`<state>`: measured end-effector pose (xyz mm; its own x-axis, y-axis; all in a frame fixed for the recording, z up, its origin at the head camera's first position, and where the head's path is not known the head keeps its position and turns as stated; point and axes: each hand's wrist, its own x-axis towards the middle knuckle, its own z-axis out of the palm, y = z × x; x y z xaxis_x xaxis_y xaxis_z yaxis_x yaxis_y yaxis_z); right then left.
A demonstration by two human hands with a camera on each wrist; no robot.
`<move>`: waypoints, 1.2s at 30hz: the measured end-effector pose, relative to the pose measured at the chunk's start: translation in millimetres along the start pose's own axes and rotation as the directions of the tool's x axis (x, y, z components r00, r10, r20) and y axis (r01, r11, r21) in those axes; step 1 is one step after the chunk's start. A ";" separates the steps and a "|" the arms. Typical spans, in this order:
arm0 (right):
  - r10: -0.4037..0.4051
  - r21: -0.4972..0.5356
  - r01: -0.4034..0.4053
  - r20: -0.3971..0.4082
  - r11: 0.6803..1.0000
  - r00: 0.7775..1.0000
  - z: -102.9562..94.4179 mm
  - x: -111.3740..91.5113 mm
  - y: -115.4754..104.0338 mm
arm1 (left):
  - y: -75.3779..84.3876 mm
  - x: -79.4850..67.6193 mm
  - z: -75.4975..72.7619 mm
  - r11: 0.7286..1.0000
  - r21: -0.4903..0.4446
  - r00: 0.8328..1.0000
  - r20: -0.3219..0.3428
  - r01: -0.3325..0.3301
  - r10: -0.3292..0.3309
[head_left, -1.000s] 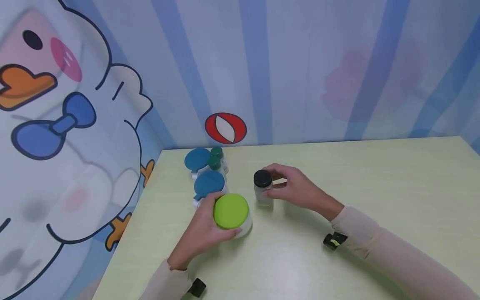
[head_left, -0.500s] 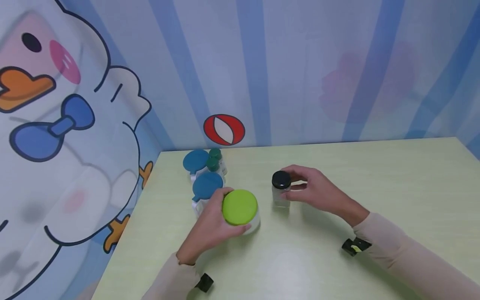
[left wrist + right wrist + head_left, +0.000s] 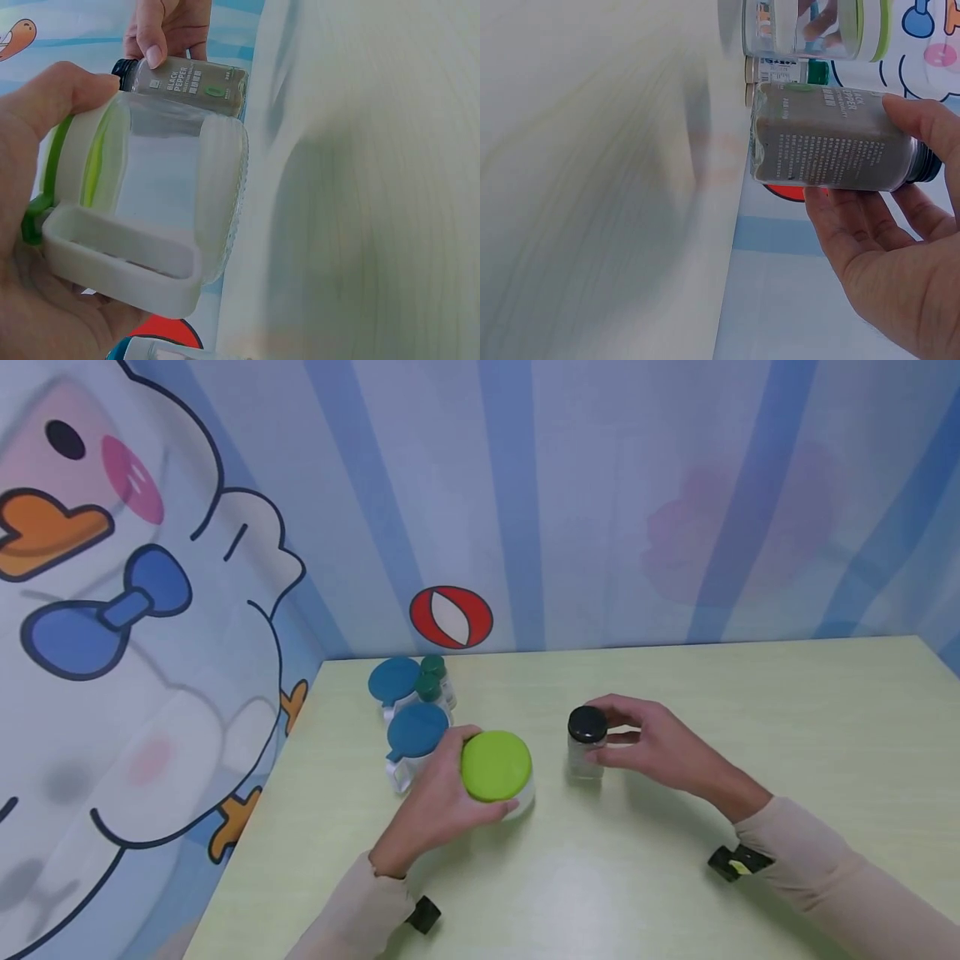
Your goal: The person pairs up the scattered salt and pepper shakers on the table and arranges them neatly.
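- Squarely between two hands, a green-lidded jar (image 3: 497, 768) and a pepper bottle (image 3: 586, 745) face each other over a pale table (image 3: 645, 893), a narrow gap keeping them from touching.
- That gap is the relation that matters: the pepper bottle lies to the right of the green-lidded jar and slightly nearer the wall (image 3: 600, 527), the long axis of each roughly upright.
- On one side, the left hand (image 3: 442, 810) grips the green-lidded jar close to its top, thumb along the near side, other fingers reaching round the far side; the jar sits just right of the palm.
- Opposite, the right hand (image 3: 667, 747) pinches the pepper bottle between thumb and fingers below its black cap (image 3: 587, 723); the bottle lies directly left of that hand, the nearer of the two to it.
- Up close, the label (image 3: 184, 79) reads "BLACK PEPPER", and a pale handle (image 3: 120, 281) juts from the jar.
- Judging by the wrist views, both vessels appear raised just above the table.
- Beyond the left hand stand two blue-lidded containers (image 3: 417, 731) and two green-capped bottles (image 3: 429, 687); whether that hand touches the nearest container cannot be told.
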<state>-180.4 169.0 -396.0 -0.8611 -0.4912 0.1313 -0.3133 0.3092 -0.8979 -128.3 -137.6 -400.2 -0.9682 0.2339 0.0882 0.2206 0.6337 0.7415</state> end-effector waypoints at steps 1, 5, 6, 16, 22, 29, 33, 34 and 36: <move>0.001 -0.001 -0.001 0.002 1.000 1.000 -1.1 -0.8 0.4 | 0.6 0.7 0.9 1.000 0.002 1.000 0.004 0.008 -0.008; 0.007 -0.007 -0.007 0.006 1.000 1.000 -6.3 -5.6 2.3 | 2.9 3.7 4.1 1.000 -0.004 1.000 0.022 0.013 -0.013; 0.008 -0.011 -0.008 0.006 1.000 1.000 -7.8 -7.0 2.9 | 3.5 4.4 4.8 1.000 -0.005 1.000 0.027 0.009 -0.009; 0.041 -0.034 -0.041 0.004 0.999 0.999 -24.3 -22.9 3.2 | 13.5 9.8 10.4 0.999 -0.032 0.998 0.057 -0.006 0.008; 0.026 -0.062 -0.026 0.003 0.998 1.000 -34.1 -33.0 4.2 | 16.9 13.0 15.9 0.998 -0.066 0.997 0.068 -0.023 0.028; 0.031 -0.067 -0.032 -0.006 0.997 0.999 -44.1 -42.9 9.4 | 23.8 17.5 24.2 0.996 -0.082 0.995 0.088 -0.044 0.051; 0.051 -0.061 -0.052 -0.008 0.997 0.999 -51.4 -48.1 11.5 | 28.8 20.4 28.2 0.995 -0.079 0.993 0.099 -0.057 0.064; 0.055 -0.058 -0.055 -0.005 0.997 0.998 -52.7 -49.1 11.7 | 29.5 20.5 28.7 0.995 -0.079 0.993 0.101 -0.058 0.066; 0.055 -0.064 -0.055 0.001 0.996 0.998 -56.0 -50.8 11.7 | 30.6 21.3 29.6 0.995 -0.080 0.992 0.102 -0.063 0.071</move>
<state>-162.7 243.2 -389.6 -0.8768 -0.4740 0.0816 -0.2906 0.3869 -0.8752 -138.8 -91.4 -395.3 -0.9331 0.3524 0.0720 0.2709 0.5570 0.7851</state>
